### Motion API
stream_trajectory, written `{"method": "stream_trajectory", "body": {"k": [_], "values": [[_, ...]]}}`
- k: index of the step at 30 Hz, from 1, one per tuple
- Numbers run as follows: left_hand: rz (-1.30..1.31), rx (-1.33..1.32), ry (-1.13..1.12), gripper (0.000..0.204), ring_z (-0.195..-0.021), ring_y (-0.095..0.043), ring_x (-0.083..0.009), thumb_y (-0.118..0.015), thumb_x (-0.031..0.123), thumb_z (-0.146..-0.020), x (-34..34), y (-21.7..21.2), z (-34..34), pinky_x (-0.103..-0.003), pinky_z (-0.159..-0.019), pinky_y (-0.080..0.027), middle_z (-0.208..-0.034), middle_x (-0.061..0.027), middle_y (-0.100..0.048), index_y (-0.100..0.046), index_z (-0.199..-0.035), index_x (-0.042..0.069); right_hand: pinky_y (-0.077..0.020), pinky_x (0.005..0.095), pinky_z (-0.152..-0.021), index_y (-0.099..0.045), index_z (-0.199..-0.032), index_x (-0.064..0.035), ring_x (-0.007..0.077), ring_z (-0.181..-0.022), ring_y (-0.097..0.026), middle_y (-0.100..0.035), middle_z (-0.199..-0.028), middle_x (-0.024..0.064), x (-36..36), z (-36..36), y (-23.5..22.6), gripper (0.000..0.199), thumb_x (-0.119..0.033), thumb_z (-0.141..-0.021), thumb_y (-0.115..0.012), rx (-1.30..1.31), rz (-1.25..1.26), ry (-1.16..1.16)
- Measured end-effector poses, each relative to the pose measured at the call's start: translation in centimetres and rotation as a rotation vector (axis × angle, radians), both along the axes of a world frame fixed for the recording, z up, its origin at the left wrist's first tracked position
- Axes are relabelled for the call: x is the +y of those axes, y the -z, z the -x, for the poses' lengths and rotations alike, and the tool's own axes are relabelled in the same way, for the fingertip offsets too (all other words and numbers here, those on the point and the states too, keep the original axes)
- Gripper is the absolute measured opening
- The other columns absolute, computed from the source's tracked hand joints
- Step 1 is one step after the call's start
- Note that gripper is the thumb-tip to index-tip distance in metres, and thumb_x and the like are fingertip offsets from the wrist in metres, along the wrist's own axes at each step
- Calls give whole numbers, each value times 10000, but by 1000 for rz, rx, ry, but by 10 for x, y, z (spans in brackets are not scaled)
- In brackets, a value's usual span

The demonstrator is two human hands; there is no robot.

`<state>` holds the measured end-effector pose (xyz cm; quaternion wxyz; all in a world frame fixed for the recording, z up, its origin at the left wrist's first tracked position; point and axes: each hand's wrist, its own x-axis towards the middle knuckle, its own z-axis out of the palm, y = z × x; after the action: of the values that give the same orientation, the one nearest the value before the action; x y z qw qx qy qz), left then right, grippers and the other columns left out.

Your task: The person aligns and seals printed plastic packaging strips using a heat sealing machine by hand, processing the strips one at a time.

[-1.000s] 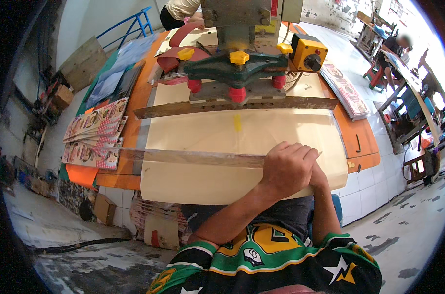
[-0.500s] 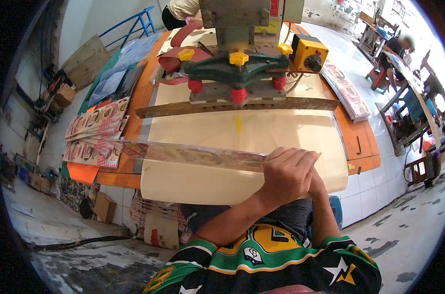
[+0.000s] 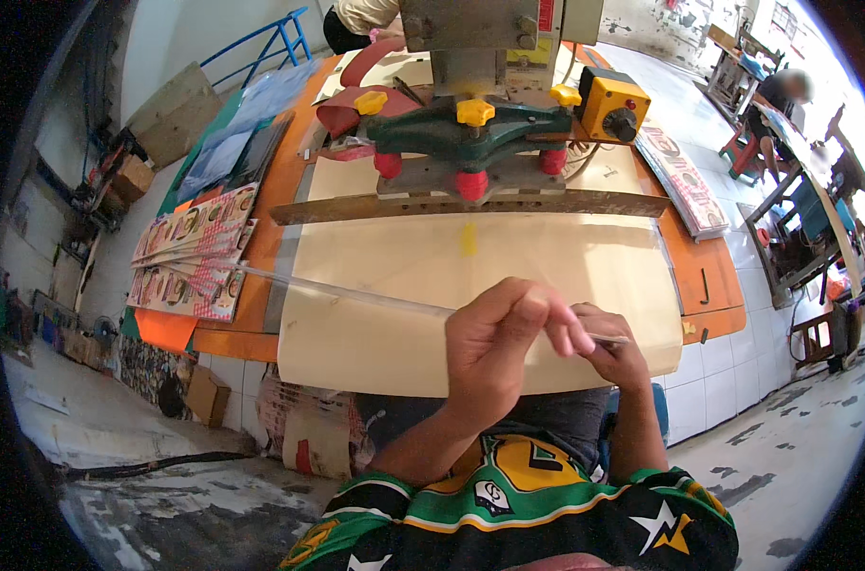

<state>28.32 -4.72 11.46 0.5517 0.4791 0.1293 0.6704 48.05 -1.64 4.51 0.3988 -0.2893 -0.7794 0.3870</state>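
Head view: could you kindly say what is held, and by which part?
The strip, by its right end, in the right hand; for the left hand, unclear.

I saw from afar a long, thin translucent strip [image 3: 366,294] across the broad cream sheet [image 3: 385,347] on the flat orange tabletop [image 3: 724,305]; flat printed packets [image 3: 199,228] lay left, a long printed stack [image 3: 680,176] right, the green metal bracket [image 3: 471,140] behind.

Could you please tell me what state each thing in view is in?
Strip: slanting, seen nearly edge-on
Left hand: fingers curled, at the strip; grip unclear
Right hand: closed on the strip's end
Sheet: laid out, near edge overhanging the table
Bar: level across the sheet; contact unclear
Left prints: overlapping, fanned
Right prints: stacked
Hex key: lying on the table
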Motion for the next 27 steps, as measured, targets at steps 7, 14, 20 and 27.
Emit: {"method": "stream_trajectory", "body": {"k": [7, 14, 20, 27], "values": [[-242, -378, -357, 159, -558, -509, -161, -500, 166, -995, -5, -27, 95, -244, -459, -420, -696, -35, -492, -571, -985, 24, -542, 353, -752, -723, -1099, -73, 250, -879, -670, -723, -992, 112, 7, -10, -24, 304, -92, -805, -650, -156, -231, 46], [-158, -301, -800, 123, -642, -417, -98, -514, 161, -999, 6, -35, 277, -217, -556, -397, -734, 2, -442, -540, -1012, 42, -487, 335, -837, -644, -1092, -3, 206, -947, -619, -673, -1037, 113, -9, -150, 35, 328, -287, -929, -632, 224, 169, 296], [86, -495, -1237, 207, -708, -468, -108, -505, 216, -1015, -13, 13, 533, -239, -576, -411, -771, -3, -475, -549, -1091, 29, -430, 398, -1022, -538, -1228, -15, 215, -1094, -581, -610, -1174, 87, 11, -273, 48, 369, -223, -939, -634, 569, 216, 331], [364, -52, -1308, 370, -678, -522, -95, -527, 289, -1006, -26, 50, 519, -253, -608, -443, -763, 5, -551, -592, -1251, 19, -440, 397, -1026, -513, -1258, -8, 211, -1116, -580, -601, -1210, 84, 11, -293, 59, 507, -244, -863, -726, 650, 246, 319]]}}
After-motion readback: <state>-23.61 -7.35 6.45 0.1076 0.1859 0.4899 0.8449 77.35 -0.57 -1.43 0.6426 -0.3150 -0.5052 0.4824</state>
